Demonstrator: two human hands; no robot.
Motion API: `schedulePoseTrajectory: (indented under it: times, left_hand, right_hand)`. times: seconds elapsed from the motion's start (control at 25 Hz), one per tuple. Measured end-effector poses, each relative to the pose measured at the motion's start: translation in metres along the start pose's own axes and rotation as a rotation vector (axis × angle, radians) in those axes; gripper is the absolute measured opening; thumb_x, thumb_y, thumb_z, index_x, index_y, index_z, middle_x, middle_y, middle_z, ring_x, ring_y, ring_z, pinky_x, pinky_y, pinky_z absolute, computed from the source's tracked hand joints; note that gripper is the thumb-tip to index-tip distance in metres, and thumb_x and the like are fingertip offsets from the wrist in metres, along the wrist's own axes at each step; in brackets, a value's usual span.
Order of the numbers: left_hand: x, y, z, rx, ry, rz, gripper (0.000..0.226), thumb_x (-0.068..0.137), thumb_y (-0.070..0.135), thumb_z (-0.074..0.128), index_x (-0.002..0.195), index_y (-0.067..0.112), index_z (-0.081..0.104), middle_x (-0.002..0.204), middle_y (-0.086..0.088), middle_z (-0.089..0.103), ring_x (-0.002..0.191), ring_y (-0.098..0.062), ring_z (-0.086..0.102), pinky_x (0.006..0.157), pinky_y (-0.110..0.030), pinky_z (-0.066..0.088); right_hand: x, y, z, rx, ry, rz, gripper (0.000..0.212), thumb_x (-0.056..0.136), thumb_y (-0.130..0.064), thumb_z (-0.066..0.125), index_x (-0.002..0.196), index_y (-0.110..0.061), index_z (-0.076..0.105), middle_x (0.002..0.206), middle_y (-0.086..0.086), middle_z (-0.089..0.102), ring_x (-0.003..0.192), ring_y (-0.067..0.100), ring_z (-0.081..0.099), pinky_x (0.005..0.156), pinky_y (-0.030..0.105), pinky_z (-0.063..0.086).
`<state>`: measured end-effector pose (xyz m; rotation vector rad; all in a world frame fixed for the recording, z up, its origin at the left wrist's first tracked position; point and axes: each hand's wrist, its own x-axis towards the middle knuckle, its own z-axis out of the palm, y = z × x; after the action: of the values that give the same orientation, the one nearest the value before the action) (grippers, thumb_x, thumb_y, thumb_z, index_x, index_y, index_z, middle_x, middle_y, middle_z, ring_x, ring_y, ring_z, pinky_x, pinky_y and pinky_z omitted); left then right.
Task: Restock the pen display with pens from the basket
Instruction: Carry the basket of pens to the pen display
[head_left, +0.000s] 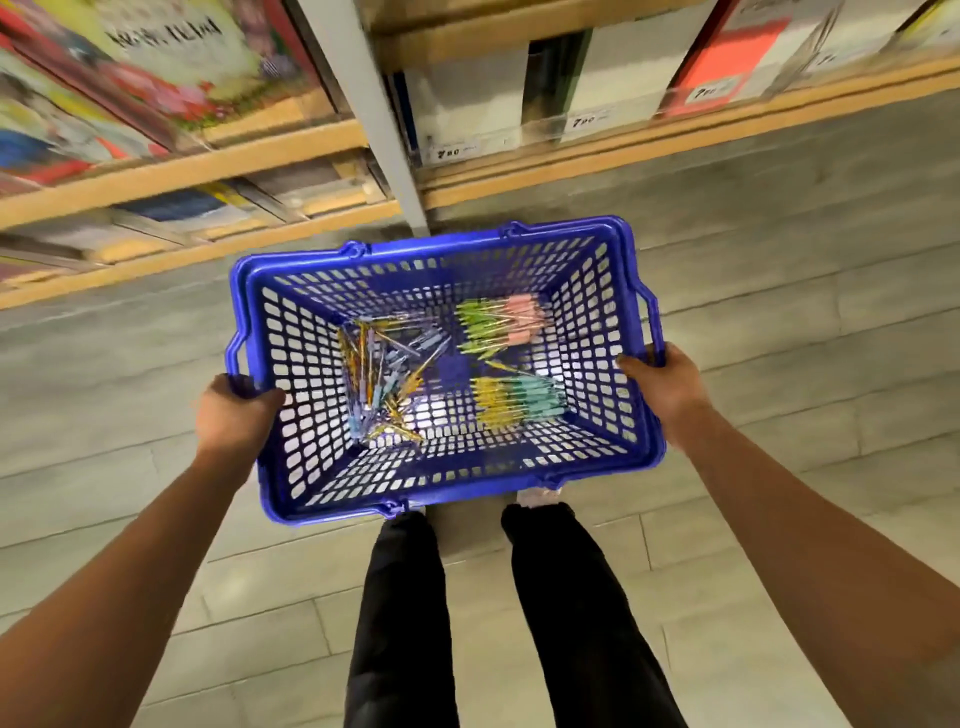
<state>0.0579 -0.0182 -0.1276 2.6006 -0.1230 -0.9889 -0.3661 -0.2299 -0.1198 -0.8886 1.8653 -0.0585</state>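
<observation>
I hold a blue plastic basket (291, 364) out in front of me above the floor. My left hand (228, 413) grips its left rim and my right hand (667, 387) grips its right rim. Inside lie loose pens (379, 374) on the left, a green and pink bundle of pens (498, 322) at the far right, and a yellow and teal bundle (519, 400) at the near right. No pen display is in view.
Wooden shelves (208, 166) with colourful books and boxed goods with price tags (449, 152) rise ahead, split by a grey upright post (379, 130). Grey plank floor (779, 312) lies below. My legs in black trousers (405, 623) stand under the basket.
</observation>
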Motion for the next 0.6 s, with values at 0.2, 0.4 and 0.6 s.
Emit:
schedulePoseTrajectory:
  times: [0.2, 0.4, 0.6]
  left_hand:
    - [-0.092, 0.043, -0.11, -0.122, -0.065, 0.118, 0.024, 0.082, 0.015, 0.077, 0.1, 0.011, 0.06, 0.091, -0.01, 0.069, 0.081, -0.029, 0.067, 0.076, -0.041, 0.058]
    - [-0.19, 0.091, -0.214, -0.302, -0.053, 0.312, 0.016, 0.085, 0.016, 0.074, 0.088, 0.024, 0.06, 0.085, 0.008, 0.068, 0.071, -0.01, 0.062, 0.071, -0.028, 0.054]
    - [-0.263, 0.143, -0.294, -0.382, -0.198, 0.515, 0.015, 0.089, 0.014, 0.071, 0.093, 0.028, 0.066, 0.091, 0.003, 0.07, 0.082, -0.017, 0.061, 0.083, -0.036, 0.052]
  right_hand:
    - [-0.133, -0.055, -0.074, 0.037, 0.02, -0.118, 0.027, 0.093, -0.041, 0.067, 0.105, -0.016, 0.065, 0.098, 0.002, 0.075, 0.089, 0.022, 0.073, 0.09, 0.047, 0.058]
    - [-0.274, -0.097, -0.142, 0.225, 0.134, -0.207, 0.019, 0.089, -0.04, 0.072, 0.088, -0.025, 0.061, 0.097, 0.006, 0.076, 0.073, 0.007, 0.074, 0.07, 0.027, 0.062]
    - [-0.385, -0.106, -0.198, 0.353, 0.245, -0.251, 0.019, 0.086, -0.042, 0.074, 0.086, -0.026, 0.062, 0.095, 0.005, 0.077, 0.087, 0.023, 0.076, 0.085, 0.044, 0.061]
